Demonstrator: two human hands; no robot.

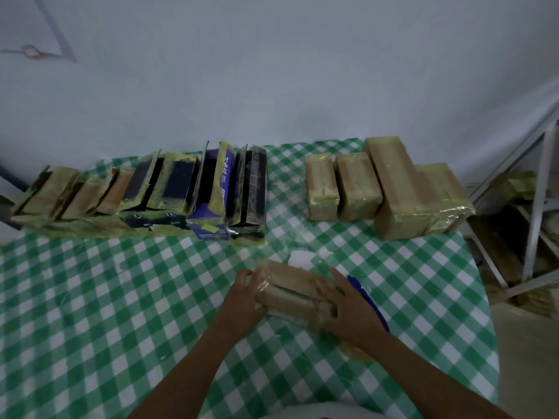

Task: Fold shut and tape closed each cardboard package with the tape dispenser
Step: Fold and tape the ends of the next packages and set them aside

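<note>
A small brown cardboard package (290,293) lies on the green checked tablecloth (121,297) in front of me, with clear tape over it. My left hand (246,294) grips its left end, fingers curled over the edge. My right hand (348,309) rests on its right end with fingers spread flat. The blue tape dispenser (367,300) lies just right of the package, mostly hidden under my right hand and forearm.
A row of several open packages (145,195), brown, black and purple, lines the back left. Several taped brown packages (390,186) stand at the back right. A metal rack (532,207) stands beyond the table's right edge. The wall is close behind.
</note>
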